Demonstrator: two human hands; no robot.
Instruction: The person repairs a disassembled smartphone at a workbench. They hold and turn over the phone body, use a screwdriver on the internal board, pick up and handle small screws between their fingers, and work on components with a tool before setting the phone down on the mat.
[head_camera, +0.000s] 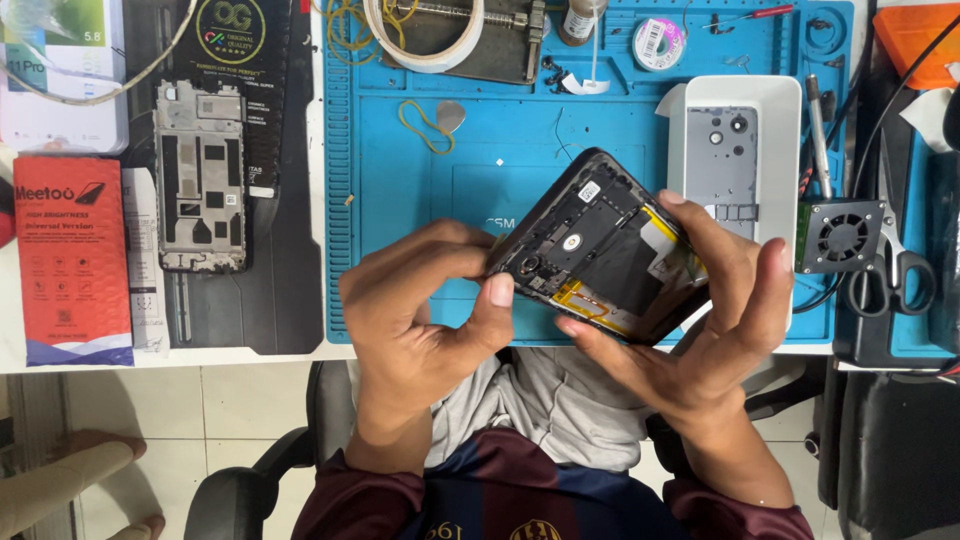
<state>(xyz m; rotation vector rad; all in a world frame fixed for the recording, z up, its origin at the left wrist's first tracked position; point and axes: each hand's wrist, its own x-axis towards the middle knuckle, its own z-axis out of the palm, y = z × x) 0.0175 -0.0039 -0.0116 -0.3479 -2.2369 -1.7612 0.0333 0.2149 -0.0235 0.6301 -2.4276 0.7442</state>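
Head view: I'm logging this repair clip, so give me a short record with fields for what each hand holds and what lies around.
held: opened phone, back cover off, insides showing
left hand: grip on the phone's lower left edge, thumb on its rim
right hand: cradles the phone's right side
surface: blue work mat
beside: grey back cover in a white tray, small fan, scissors, bare phone frame

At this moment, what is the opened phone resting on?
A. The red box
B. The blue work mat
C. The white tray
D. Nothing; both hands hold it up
D: the opened phone is lifted above the blue work mat, held between the left hand and the right hand, with its inner parts facing up.
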